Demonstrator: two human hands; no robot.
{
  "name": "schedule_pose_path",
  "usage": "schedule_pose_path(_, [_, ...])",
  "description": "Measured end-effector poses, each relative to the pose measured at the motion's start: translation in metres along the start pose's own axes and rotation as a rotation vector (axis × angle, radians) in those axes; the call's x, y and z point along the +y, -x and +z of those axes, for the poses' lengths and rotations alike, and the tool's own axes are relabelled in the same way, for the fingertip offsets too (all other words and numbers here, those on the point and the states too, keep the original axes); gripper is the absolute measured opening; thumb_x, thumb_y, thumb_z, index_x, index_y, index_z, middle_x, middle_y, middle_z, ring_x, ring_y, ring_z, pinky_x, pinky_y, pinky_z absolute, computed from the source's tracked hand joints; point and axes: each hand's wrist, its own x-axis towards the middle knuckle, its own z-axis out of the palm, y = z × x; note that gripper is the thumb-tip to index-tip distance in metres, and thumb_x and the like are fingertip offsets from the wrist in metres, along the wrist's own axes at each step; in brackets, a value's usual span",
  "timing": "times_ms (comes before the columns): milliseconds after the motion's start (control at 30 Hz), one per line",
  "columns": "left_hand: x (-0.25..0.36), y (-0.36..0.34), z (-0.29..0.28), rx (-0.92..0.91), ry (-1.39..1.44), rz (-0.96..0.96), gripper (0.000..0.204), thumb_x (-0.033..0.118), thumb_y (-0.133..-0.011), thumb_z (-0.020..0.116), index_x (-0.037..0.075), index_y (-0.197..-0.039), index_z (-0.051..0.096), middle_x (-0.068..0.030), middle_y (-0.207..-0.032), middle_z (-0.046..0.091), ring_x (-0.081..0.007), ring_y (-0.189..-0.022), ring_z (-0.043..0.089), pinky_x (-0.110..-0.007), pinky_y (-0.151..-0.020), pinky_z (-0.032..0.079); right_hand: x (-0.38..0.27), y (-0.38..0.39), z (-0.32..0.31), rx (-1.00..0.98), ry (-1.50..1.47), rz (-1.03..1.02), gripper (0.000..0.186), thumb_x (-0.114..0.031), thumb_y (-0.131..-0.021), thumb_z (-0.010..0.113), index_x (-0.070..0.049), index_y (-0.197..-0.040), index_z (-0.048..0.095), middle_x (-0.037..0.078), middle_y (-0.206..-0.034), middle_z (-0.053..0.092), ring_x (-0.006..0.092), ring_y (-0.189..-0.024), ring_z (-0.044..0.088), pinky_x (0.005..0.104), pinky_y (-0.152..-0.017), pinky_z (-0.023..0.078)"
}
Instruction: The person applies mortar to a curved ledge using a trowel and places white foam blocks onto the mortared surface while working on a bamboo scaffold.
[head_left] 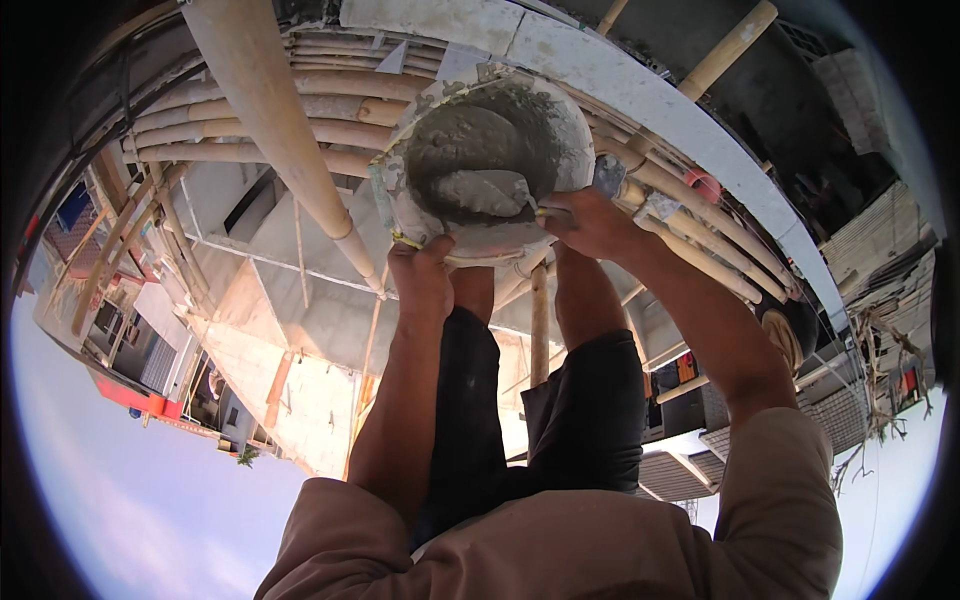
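A round, mortar-crusted bucket (pixel 572 125) is held out in front of my legs, its mouth turned up toward me. Wet grey mortar (pixel 462 140) coats its inside, and a paler oblong lump (pixel 485 192) lies on the near side; whether that is mortar or a tool blade I cannot tell. My left hand (pixel 422 272) is closed on the near left of the rim, beside a yellowish strip. On the near right, my right hand (pixel 592 226) is closed at the rim too, its fingertips partly hidden.
Bamboo poles (pixel 340 108) run side by side beneath and behind the bucket. A thick upright pole (pixel 275 110) stands close on the left. Beyond the bucket a pale concrete ledge (pixel 640 85) curves across. A red container (pixel 703 184) sits among the poles at right.
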Motion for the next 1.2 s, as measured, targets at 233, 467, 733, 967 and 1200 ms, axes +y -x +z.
schedule_pose_path(233, [-0.007, -0.002, 0.007, 0.032, 0.104, 0.030, 0.044, -0.010, -0.082, 0.064, -0.005, -0.126, 0.060, -0.0137, -0.117, 0.067, -0.0258, -0.100, 0.070, -0.035, -0.083, 0.061, -0.067, 0.030, -0.037, 0.261, -0.167, 0.034, 0.036, -0.022, -0.096, 0.071, 0.004, -0.121, 0.068, 0.024, -0.097, 0.074, 0.0318, -0.091, 0.074, 0.0382, -0.084, 0.055])
schedule_pose_path(467, [-0.019, -0.008, -0.010, 0.059, 0.148, -0.040, 0.044, -0.010, -0.082, 0.064, -0.005, -0.126, 0.060, -0.0141, -0.116, 0.067, -0.0254, -0.101, 0.070, -0.035, -0.082, 0.061, -0.126, -0.038, -0.079, 0.614, 0.031, -0.115, 0.035, -0.025, -0.096, 0.069, 0.004, -0.118, 0.068, 0.025, -0.097, 0.072, 0.0347, -0.089, 0.074, 0.0422, -0.079, 0.057])
schedule_pose_path(733, [-0.027, -0.012, -0.010, 0.083, 0.165, -0.078, 0.040, -0.008, -0.082, 0.064, -0.006, -0.122, 0.062, -0.0125, -0.113, 0.068, -0.0233, -0.097, 0.070, -0.033, -0.076, 0.060, -0.140, -0.134, -0.072, 0.621, 0.526, -0.058, 0.029, -0.017, -0.096, 0.064, -0.004, -0.122, 0.060, 0.018, -0.111, 0.064, 0.0376, -0.106, 0.068, 0.0492, -0.085, 0.059])
schedule_pose_path(967, [-0.036, -0.018, -0.024, 0.084, 0.137, -0.124, 0.045, -0.009, -0.083, 0.065, -0.004, -0.127, 0.057, -0.0141, -0.117, 0.066, -0.0283, -0.103, 0.069, -0.042, -0.086, 0.062, -0.178, -0.110, -0.097, 0.556, 0.615, 0.008, 0.025, -0.022, -0.097, 0.060, -0.002, -0.113, 0.064, 0.020, -0.102, 0.068, 0.0364, -0.102, 0.070, 0.0490, -0.083, 0.059])
schedule_pose_path(1200, [-0.030, -0.017, -0.013, 0.050, 0.134, -0.100, 0.042, -0.008, -0.085, 0.066, -0.004, -0.126, 0.058, -0.0147, -0.119, 0.066, -0.0282, -0.103, 0.069, -0.042, -0.089, 0.060, -0.208, -0.153, -0.145, 0.253, 0.570, 0.057, 0.036, -0.030, -0.094, 0.059, 0.000, -0.105, 0.074, 0.028, -0.099, 0.073, 0.0409, -0.093, 0.073, 0.0490, -0.088, 0.056])
